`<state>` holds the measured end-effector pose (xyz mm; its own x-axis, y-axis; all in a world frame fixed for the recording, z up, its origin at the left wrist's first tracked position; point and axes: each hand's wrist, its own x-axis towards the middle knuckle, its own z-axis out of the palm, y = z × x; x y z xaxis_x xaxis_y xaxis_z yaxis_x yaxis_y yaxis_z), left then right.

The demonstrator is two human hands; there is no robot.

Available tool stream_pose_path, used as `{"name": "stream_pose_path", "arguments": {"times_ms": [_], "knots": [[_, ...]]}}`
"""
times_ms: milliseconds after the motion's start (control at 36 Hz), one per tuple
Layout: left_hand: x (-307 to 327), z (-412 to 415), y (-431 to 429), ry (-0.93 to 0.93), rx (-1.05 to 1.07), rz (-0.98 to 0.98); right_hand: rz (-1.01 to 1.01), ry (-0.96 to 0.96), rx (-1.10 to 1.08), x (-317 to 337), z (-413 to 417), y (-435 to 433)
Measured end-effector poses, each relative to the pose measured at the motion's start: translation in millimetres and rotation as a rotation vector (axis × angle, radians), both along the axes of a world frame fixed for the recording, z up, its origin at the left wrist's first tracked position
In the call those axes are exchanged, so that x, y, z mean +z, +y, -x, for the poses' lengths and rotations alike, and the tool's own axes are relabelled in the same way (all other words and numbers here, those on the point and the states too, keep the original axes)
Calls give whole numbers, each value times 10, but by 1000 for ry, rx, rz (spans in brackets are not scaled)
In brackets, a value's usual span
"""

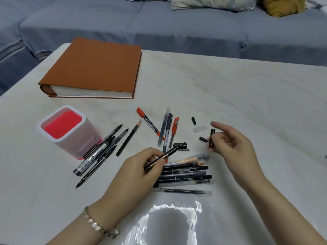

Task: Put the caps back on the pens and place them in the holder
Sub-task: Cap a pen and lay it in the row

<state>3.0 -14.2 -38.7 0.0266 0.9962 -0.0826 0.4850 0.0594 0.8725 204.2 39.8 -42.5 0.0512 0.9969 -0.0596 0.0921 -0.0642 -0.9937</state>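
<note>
The left hand [139, 172] is gripping a thin black pen [166, 155] with gold bands, uncapped, its tip pointing away from the holder [77, 138]. The right hand [231, 144], farther right of the holder, is pinching one black cap [212, 137] upright, its forefinger sticking out. The holder, white outside and red inside, is standing on the table [247, 94]. About five pens are lying against its foot. To its right are lying one pencil [128, 138], one red marker [149, 122], three more pens and four loose caps, one of them clear [199, 129]. About seven capped pens are lying in a row partly under the left hand. One brown book [95, 68] is lying behind the holder.
</note>
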Motion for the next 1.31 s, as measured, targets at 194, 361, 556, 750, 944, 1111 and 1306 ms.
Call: {"name": "stream_pose_path", "arguments": {"times_ms": [194,361,556,750,944,1111,1306], "knots": [[36,-51,-50,-52,-22,3,133,443,-127,139,184,-299],[88,-90,-83,-70,-56,-18,159,551,-225,156,252,-368],[96,-121,-91,-60,-62,-34,170,592,-243,186,301,-401],[105,-118,-87,-51,-74,-33,153,523,-226,202,308,-416],[114,-111,-93,3,-102,-64,112,359,-167,226,320,-462],[58,-53,-87,115,-142,-171,128,308,-49,249,248,-434],[9,55,-67,238,-251,-232,171,157,199,243,178,-394]]}}
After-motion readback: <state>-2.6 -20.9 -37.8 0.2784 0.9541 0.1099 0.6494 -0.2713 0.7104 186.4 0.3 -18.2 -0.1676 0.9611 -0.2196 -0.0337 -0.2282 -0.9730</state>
